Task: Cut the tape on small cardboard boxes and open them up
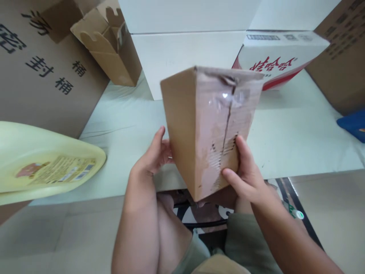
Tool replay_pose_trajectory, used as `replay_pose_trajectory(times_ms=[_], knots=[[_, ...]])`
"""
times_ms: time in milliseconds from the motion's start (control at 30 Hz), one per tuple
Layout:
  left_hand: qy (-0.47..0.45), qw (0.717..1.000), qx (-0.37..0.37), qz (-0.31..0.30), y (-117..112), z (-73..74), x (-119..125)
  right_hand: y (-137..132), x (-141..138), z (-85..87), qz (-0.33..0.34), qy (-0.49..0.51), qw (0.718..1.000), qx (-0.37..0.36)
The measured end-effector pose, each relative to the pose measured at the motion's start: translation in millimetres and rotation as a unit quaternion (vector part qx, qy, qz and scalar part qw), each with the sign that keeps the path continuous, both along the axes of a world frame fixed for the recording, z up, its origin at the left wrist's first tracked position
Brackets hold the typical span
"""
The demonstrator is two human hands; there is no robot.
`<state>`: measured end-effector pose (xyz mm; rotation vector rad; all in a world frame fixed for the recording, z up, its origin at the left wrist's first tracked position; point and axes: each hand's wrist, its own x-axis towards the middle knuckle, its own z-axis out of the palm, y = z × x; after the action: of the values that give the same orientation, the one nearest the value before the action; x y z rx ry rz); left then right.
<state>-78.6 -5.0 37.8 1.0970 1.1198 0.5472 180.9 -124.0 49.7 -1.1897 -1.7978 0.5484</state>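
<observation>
A brown cardboard box (182, 125) is held up tilted in front of me, above the front edge of the covered table. The face toward me has a centre seam, clear tape near its upper end, and scuffed, torn patches. My right hand (248, 175) grips the box's lower right side, with the thumb and a finger on the seamed face. At the left side is my left hand (156, 152), its thumb raised off the cardboard and its other fingers curled at the box's edge, partly hidden behind it.
Pale green cloth covers the table (296, 137). At left lie a yellow bottle (51, 163) and a large printed carton (57, 95); an open small carton (114, 57) stands behind. White boxes (188, 57), a red-and-white box (279, 57) and a blue object (353, 125) are farther back and right.
</observation>
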Motion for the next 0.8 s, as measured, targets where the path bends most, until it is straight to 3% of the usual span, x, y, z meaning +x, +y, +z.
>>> replay_pose_trajectory(times_ms=[100,200,267,333,433,467,533,600,700,767,800], knots=[[0.0,0.996,-0.07,-0.057,-5.2,5.5,3.9,-1.2,7.0,-3.9,-0.039,0.064,0.996,-0.054],[0.084,0.989,-0.103,-0.07,-5.5,5.5,1.7,2.3,13.4,-6.1,-0.04,0.101,0.987,-0.117],[0.152,0.982,-0.084,-0.078,-2.1,1.7,-0.6,6.3,13.7,-6.3,-0.025,0.095,0.982,-0.161],[0.191,0.982,0.005,0.006,3.8,-4.4,-1.9,9.5,9.3,-6.3,0.001,0.092,0.978,-0.187],[0.082,0.952,0.224,0.191,13.3,-12.9,-0.8,10.8,-4.0,-6.4,0.043,0.099,0.976,-0.189],[0.029,0.936,0.288,0.202,15.5,-14.1,0.4,10.4,-8.5,-6.8,0.05,0.1,0.976,-0.185],[-0.022,0.911,0.383,0.154,17.6,-13.8,3.5,9.8,-14.1,-9.1,0.051,0.1,0.977,-0.184],[-0.008,0.903,0.417,0.105,17.1,-11.0,6.4,10.4,-12.7,-14.3,0.012,0.102,0.979,-0.177],[0.0,0.907,0.411,0.09,15.2,-6.7,8.9,14.2,2.1,-26.3,-0.157,0.033,0.975,-0.154],[-0.002,0.908,0.409,0.093,14.6,-5.5,9.3,17.3,14.1,-34.0,-0.259,-0.081,0.945,-0.181],[-0.002,0.907,0.411,0.095,14.7,-5.5,9.5,18.5,18.6,-37.0,-0.276,-0.139,0.927,-0.211]])
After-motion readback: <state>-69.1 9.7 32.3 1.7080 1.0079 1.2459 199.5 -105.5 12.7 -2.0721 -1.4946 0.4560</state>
